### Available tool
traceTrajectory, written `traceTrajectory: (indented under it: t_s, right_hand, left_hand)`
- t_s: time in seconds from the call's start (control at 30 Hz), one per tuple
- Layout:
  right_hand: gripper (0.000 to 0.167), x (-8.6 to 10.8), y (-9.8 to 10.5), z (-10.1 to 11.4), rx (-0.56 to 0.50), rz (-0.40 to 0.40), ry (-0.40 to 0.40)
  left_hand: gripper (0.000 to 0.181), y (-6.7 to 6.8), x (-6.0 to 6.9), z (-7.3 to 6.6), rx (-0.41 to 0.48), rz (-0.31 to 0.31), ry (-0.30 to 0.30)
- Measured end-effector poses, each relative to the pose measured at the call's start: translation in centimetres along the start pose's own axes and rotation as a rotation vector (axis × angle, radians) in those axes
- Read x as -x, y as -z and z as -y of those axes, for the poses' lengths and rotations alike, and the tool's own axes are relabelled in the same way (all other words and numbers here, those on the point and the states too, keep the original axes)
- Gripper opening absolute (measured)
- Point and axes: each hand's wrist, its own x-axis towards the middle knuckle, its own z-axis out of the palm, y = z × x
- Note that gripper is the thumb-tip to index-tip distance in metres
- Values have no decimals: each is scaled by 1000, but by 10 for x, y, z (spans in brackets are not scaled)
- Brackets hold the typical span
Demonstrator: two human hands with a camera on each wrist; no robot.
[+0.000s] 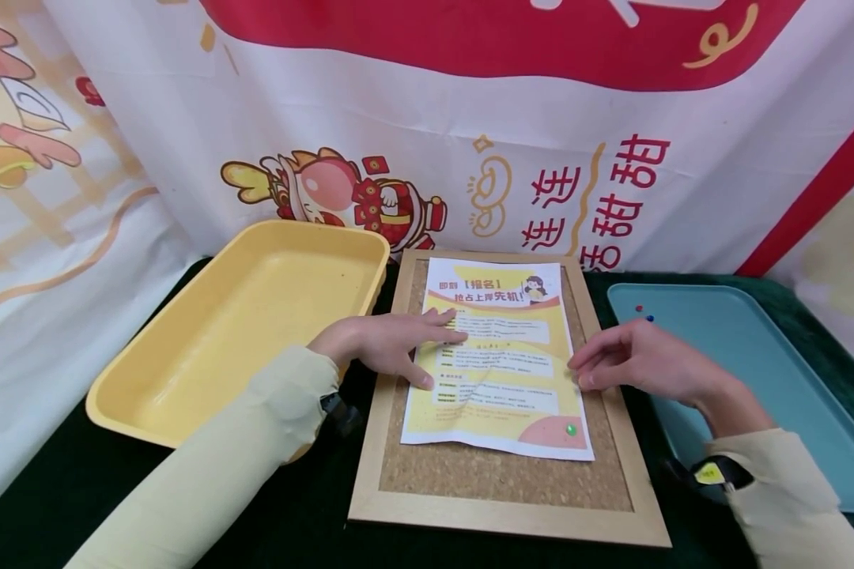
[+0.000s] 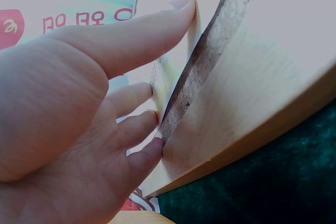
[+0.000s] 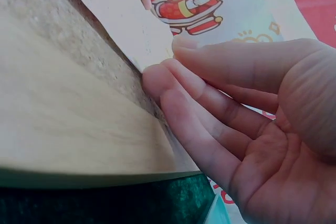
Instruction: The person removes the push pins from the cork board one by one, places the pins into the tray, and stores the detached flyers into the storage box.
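Observation:
A printed yellow-and-white poster (image 1: pixel 498 403) lies on a wood-framed cork board (image 1: pixel 505 482). A green pushpin (image 1: pixel 572 430) sits at its lower right corner. My left hand (image 1: pixel 398 344) rests on the poster's left side, fingers spread across the sheet; in the left wrist view its fingertips (image 2: pixel 152 116) touch the paper near its edge. At the poster's right edge, my right hand (image 1: pixel 644 363) touches the sheet with its fingertips, thumb close to the index finger. In the right wrist view, the fingertips (image 3: pixel 156 80) meet the paper's edge, which curves slightly off the cork.
Left of the board stands a deep yellow tray (image 1: pixel 256 316). A shallow blue tray (image 1: pixel 747 371) is on the right, with a red pushpin (image 1: pixel 639 308) and a blue pushpin (image 1: pixel 650 318) in it. Dark green cloth covers the table; a printed banner (image 1: pixel 427 103) hangs behind.

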Motion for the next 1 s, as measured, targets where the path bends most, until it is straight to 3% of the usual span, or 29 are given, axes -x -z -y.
traceTrajectory:
  t_s: [0.37,0.67,1.0]
  right_hand:
    - [31,-1,-8,3,-101,63,6]
    - [30,6,-15,10,-48,93,-44]
    - [28,17,-23,10,-81,194,-5]
  left_hand:
    - [78,0,1,0,-2,1,8]
    - [79,0,2,-1,2,-1,17]
    - [80,0,1,0,-5,-2,-2]
